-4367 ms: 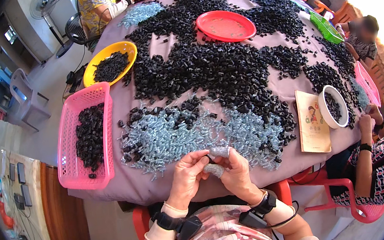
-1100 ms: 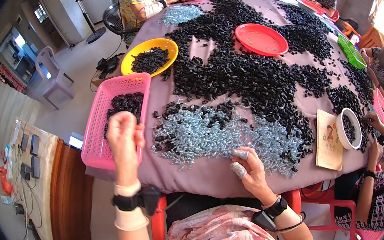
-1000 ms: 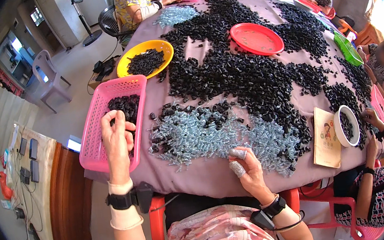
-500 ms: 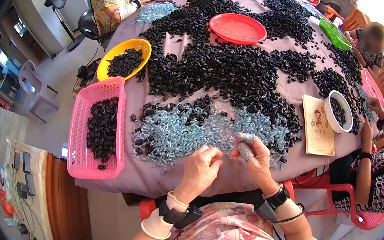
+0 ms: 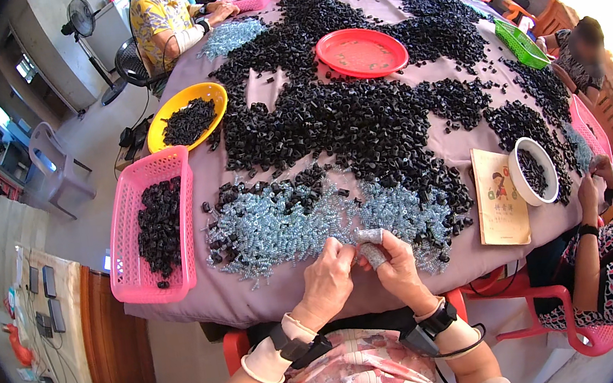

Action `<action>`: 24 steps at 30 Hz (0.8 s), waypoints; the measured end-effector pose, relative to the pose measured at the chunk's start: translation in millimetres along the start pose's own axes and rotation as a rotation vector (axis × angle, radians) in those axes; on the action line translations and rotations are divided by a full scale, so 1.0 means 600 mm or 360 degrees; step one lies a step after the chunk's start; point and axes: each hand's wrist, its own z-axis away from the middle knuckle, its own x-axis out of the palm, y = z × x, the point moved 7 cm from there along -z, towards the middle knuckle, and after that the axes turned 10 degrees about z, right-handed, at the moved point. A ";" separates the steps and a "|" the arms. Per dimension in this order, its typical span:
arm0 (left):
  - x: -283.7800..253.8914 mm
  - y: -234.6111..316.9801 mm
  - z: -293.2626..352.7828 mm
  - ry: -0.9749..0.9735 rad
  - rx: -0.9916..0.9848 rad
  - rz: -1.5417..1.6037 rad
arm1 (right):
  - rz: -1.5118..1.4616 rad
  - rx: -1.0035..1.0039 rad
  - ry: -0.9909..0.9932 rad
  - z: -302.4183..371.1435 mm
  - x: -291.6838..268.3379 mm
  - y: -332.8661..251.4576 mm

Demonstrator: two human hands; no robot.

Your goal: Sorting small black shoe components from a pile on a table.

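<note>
My left hand (image 5: 328, 277) and my right hand (image 5: 394, 263) meet over the near edge of the table, fingertips pinched close together. Grey tape wraps the thumb and a finger of my right hand. Whatever the fingers grip is too small or hidden to make out. Just beyond them lies a pile of small clear-blue springs (image 5: 273, 230), coil-like in shape. Behind it spreads a large heap of small black plastic parts (image 5: 321, 124).
At left stand a pink basket (image 5: 118, 249) and a yellow bowl (image 5: 218, 120), both with black parts inside. A red plate (image 5: 362, 53) rests amid the heap. Right of me are a booklet (image 5: 499, 217) and a white bowl (image 5: 550, 188). A co-worker (image 5: 599, 270) sits at right.
My two hands have come together, the left closing in on the right, so their fingertips now nearly touch. The view has shifted slightly.
</note>
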 end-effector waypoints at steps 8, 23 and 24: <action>0.007 0.009 0.001 -0.0094 0.0174 -0.0128 | 0.0200 -0.0008 0.0009 0.000 0.005 0.000; -0.021 -0.024 -0.009 0.0179 -0.0035 0.0453 | 0.0366 -0.0150 0.0030 -0.005 0.006 -0.022; -0.022 -0.028 -0.011 0.0190 -0.0060 0.0581 | 0.0368 -0.0147 0.0033 -0.006 0.005 -0.019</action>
